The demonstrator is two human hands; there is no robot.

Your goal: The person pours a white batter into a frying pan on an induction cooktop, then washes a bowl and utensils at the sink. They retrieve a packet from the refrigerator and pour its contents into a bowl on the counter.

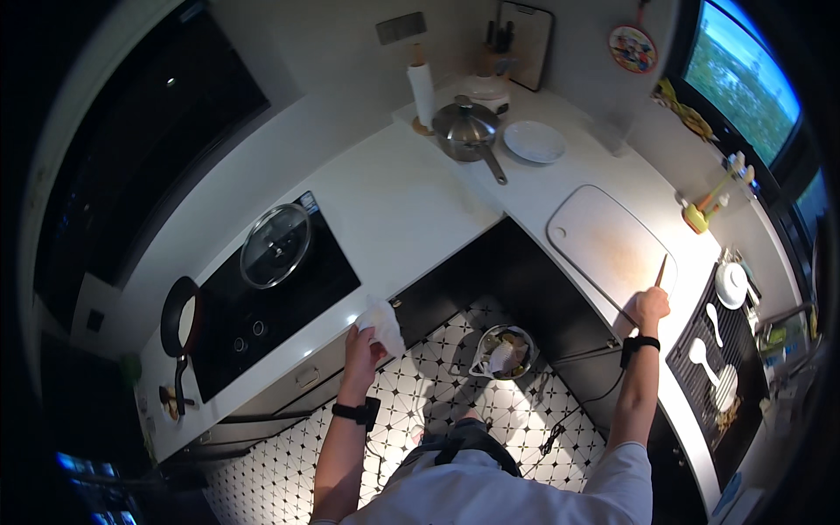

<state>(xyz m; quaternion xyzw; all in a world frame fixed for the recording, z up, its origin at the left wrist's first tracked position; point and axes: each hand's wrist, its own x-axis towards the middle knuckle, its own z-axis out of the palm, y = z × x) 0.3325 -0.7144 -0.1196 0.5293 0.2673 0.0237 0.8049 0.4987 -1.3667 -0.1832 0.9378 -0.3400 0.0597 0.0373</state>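
My left hand (362, 351) grips a crumpled white paper towel (386, 326) in front of the counter's edge, close to the black cooktop (216, 348). On the other side, my right hand (651, 304) is closed around a slim, pointed utensil (662, 270), which looks like a knife. Its tip points away from me, over the right end of a white cutting board (607, 239). The handle is hidden in my fist. A brownish stain marks the board's surface.
A glass lid (276, 246) lies on the cooktop, with a frying pan (177, 318) at its left. A lidded saucepan (464, 131) and white plate (534, 142) occupy the corner. An open waste bin (482, 341) and black cable (554, 436) are on the tiled floor. White spoons (703, 359) lie right.
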